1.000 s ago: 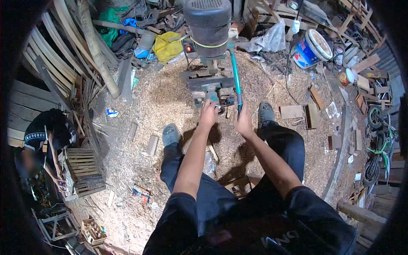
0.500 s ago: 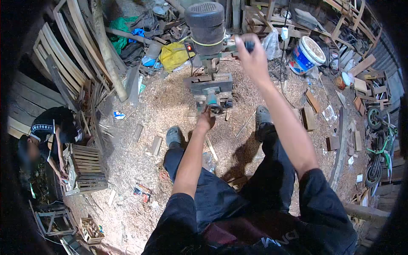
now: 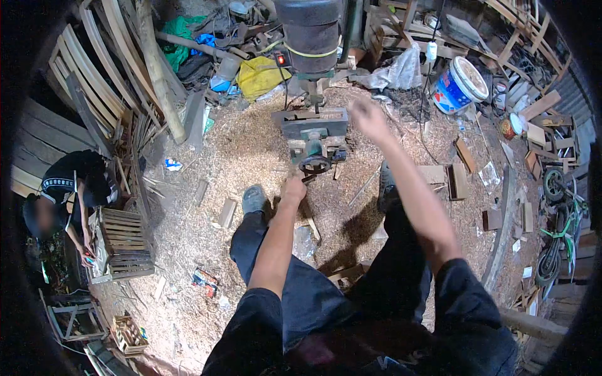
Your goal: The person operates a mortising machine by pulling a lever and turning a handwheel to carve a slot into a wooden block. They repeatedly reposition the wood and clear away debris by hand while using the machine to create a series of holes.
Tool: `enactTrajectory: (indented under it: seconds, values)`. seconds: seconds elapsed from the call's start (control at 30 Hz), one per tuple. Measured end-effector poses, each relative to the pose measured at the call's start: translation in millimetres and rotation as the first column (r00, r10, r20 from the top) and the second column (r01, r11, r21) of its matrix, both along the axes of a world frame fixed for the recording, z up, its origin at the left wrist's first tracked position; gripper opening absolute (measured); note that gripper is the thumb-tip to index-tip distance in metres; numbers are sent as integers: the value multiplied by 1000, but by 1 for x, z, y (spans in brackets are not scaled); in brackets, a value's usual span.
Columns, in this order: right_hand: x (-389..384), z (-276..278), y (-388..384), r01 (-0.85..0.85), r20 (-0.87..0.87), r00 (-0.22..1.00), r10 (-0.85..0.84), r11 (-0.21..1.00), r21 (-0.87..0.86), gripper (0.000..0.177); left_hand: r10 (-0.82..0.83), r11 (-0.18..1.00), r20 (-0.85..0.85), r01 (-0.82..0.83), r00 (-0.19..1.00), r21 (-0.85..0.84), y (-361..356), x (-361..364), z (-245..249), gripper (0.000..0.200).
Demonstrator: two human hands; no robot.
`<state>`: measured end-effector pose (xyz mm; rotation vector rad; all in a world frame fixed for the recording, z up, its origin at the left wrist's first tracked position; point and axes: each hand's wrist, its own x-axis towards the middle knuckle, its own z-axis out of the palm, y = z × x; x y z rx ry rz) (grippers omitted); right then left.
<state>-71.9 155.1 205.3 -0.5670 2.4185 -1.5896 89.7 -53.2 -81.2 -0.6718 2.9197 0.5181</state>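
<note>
Centrally, left hand (image 3: pixel 293 190) curled closed on handle (image 3: pixel 308 178) of handwheel (image 3: pixel 315 165), right hand (image 3: pixel 369 118) blurred beside vise (image 3: pixel 323 128), its finger opening unclear.

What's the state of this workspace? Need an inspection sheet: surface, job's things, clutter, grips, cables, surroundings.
Surface: floor strewn with wood shavings.
Job's things: vise below the motor, handwheel on its near side; clamped piece, cannot tell.
Clutter: wood block, yellow sheet, bucket.
Grips: left hand by the handwheel, hold unclear; right hand raised right of the vise, blurred.
Cables: black cable trails to the floor; another runs down from the red-lit switch.
Surroundings: another person bent beside a slatted crate, left; small green bike, right.
</note>
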Motion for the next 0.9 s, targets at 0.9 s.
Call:
enactTrajectory:
  seconds: [0.9]
  values:
    - [-8,-105,12,-313,-111,917,383,864,394,34,113,987,144,-128,983,99,-50,18,-36,30]
